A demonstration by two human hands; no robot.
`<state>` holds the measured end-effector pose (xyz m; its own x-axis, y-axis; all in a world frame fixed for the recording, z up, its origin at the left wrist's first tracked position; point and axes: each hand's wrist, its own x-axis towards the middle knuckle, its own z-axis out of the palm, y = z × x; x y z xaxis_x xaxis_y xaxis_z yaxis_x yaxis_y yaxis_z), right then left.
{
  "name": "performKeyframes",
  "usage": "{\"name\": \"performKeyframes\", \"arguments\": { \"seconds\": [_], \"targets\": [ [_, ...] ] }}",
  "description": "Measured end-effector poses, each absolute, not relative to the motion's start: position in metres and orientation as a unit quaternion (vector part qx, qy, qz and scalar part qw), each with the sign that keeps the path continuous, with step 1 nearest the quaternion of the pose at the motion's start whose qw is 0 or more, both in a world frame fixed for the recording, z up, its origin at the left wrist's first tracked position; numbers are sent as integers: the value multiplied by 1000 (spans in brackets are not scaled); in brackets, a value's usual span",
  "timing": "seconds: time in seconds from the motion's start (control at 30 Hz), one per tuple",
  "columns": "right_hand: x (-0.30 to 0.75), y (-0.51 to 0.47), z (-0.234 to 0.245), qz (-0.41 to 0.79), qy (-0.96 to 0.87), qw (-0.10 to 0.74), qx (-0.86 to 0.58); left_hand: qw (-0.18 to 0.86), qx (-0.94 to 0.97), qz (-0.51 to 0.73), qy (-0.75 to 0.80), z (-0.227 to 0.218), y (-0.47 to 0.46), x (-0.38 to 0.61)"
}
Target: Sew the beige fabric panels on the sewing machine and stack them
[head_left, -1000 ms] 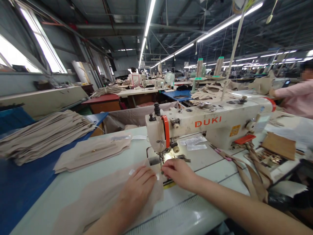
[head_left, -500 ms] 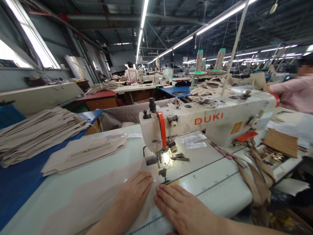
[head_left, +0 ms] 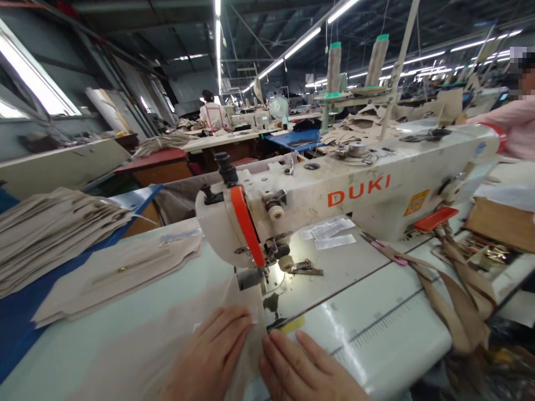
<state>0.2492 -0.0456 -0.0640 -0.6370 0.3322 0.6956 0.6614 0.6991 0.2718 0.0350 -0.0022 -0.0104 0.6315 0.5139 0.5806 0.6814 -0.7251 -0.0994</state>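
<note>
A thin beige fabric piece (head_left: 167,345) lies on the pale green sewing table (head_left: 376,334), running up to the presser foot (head_left: 267,284) of a white DUKI sewing machine (head_left: 355,189). My left hand (head_left: 209,356) lies flat on the fabric with its fingers stretched toward the needle. Just to its right, my right hand (head_left: 301,370) rests flat at the fabric's edge, fingers straight and together. Neither hand grips anything.
Beige cut pieces (head_left: 112,273) lie at the left of the table, beside a taller stack (head_left: 50,228) on a blue surface. Beige strips (head_left: 451,295) hang off the right edge near a brown box (head_left: 501,223). A person's pink sleeve (head_left: 514,128) shows at far right. Thread cones (head_left: 334,67) stand behind.
My right hand has drawn back from the presser foot toward me and now lies flat beside the left one. My view has moved closer to the machine head.
</note>
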Motion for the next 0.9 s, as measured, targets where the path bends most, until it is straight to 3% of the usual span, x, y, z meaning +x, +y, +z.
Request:
{"name": "performKeyframes", "arguments": {
  "seconds": [0.2,0.4,0.47,0.53,0.67,0.77,0.9],
  "targets": [
    [243,-47,-82,-212,-874,314,-305,153,-892,-260,-336,-7,-1,35],
    [245,-49,-82,-70,-890,332,-304,147,-895,-252,-338,-12,-1,32],
    [254,-49,-72,66,-887,349,-295,150,-893,-255,-338,-13,-1,32],
    [267,-50,-58,280,-827,392,-289,151,-890,-263,-340,-13,0,34],
    [290,-49,-27,687,-477,508,-207,168,-877,-288,-346,-12,2,39],
    [297,-45,-16,803,-256,522,-129,183,-871,-303,-342,-13,4,40],
    [296,-44,-17,829,-147,529,-112,185,-871,-303,-339,-15,4,38]
  ]
}}
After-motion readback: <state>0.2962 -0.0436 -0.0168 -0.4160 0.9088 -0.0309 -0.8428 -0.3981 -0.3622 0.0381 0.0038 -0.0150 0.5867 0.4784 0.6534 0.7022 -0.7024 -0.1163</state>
